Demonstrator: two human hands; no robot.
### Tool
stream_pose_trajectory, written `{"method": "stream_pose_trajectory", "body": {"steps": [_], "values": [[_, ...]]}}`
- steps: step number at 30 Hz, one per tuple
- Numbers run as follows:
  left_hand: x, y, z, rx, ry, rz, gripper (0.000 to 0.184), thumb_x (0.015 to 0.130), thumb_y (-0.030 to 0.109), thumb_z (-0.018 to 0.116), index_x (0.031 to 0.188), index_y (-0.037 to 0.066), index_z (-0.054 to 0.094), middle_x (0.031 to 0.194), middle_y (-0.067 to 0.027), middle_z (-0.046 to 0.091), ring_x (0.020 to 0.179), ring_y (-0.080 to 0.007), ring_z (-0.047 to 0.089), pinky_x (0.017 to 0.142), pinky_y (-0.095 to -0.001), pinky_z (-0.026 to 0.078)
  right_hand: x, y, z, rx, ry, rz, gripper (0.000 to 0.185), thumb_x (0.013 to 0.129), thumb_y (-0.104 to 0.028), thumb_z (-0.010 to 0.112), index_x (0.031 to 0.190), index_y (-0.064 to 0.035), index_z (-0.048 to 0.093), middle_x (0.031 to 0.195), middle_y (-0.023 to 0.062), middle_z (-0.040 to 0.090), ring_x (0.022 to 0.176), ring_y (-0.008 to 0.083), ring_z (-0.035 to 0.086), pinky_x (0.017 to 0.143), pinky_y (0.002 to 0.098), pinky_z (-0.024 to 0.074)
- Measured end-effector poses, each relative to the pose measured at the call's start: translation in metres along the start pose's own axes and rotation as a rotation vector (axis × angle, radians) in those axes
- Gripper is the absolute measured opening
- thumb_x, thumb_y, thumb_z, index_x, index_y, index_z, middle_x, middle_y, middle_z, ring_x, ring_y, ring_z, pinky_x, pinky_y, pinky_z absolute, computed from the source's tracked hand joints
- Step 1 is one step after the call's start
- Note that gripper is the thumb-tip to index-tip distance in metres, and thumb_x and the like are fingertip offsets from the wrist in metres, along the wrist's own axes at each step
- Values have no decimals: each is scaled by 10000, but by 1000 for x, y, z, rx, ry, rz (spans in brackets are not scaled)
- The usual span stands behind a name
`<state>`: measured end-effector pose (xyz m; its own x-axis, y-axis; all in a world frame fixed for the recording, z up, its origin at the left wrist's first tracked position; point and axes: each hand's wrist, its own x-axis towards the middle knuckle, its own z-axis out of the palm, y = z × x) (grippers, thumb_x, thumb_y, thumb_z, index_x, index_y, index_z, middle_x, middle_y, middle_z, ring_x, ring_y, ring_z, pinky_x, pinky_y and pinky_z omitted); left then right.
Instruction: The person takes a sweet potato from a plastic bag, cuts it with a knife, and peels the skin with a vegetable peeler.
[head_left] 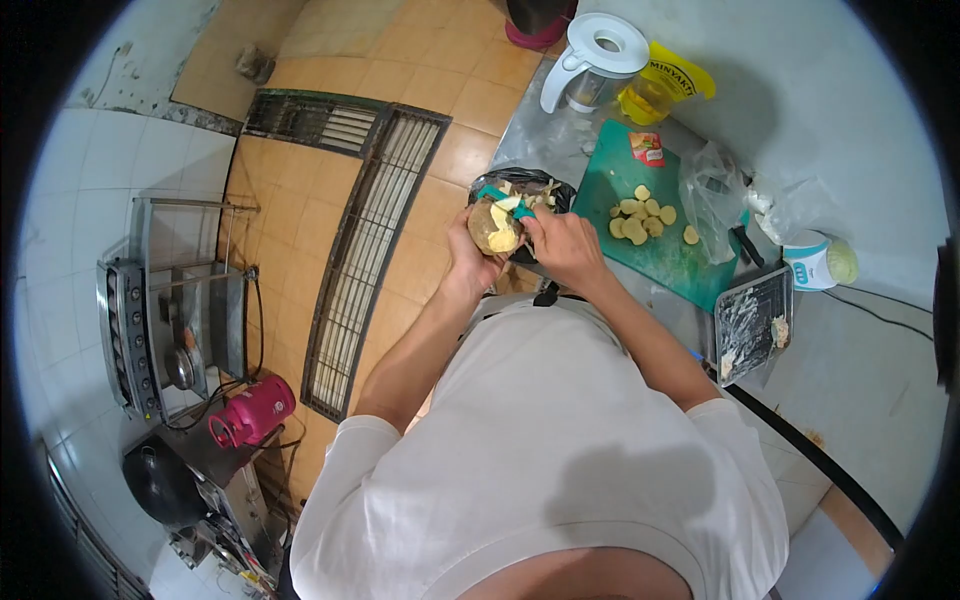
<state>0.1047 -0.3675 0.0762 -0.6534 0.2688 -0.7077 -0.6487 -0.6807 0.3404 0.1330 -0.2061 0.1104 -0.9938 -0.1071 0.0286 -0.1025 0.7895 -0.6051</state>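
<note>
My left hand [468, 252] is closed around a large brown potato [488, 228], part of whose skin is off, so yellow flesh shows. Against the potato's upper side lies a teal peeler [524, 209], gripped in my right hand [563, 245]. Both hands are above a black plastic bag [562, 192] with pale peelings in it. To the right, a green cutting board [640, 262] bears several pale yellow potato slices [637, 215] in a loose pile, one slice lying apart. The right hand's fingertips are partly hidden by the peeler and potato.
Around the board are a white-lidded blender jug [607, 45], a yellow pouch [672, 80], a red packet [646, 150], a clear plastic bag [712, 200], a black-handled knife [748, 246], a metal tray [752, 325] and a kitchen scale [808, 262]. A pink gas cylinder [253, 411] and floor grate [375, 260] are left.
</note>
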Motion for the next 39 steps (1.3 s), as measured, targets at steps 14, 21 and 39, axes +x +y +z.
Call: {"method": "stream_pose_trajectory", "body": {"steps": [14, 21, 39], "values": [[4, -1, -33, 18, 107, 38, 525, 970, 401, 271, 1239, 67, 574, 1157, -127, 641, 979, -270, 657, 794, -432, 588, 9, 0, 41, 17, -88, 85, 372, 974, -381, 496, 873, -42, 612, 663, 260, 630, 644, 472, 639, 583, 561, 512], [-9, -11, -36, 99, 17, 24, 518, 973, 410, 295, 1243, 68, 574, 1150, -109, 650, 982, -278, 651, 778, -435, 569, 6, 25, 56, -45, -138, 143, 328, 960, -358, 514, 914, -52, 622, 774, 268, 645, 741, 448, 650, 668, 536, 523], [-18, 2, -42, 37, -137, 15, 501, 973, 399, 350, 1291, 58, 533, 1135, -141, 651, 971, -297, 654, 772, -486, 554, -2, 38, 14, 332, -151, 163, 361, 941, -354, 549, 854, -19, 651, 742, 211, 636, 729, 405, 636, 657, 493, 477]]}}
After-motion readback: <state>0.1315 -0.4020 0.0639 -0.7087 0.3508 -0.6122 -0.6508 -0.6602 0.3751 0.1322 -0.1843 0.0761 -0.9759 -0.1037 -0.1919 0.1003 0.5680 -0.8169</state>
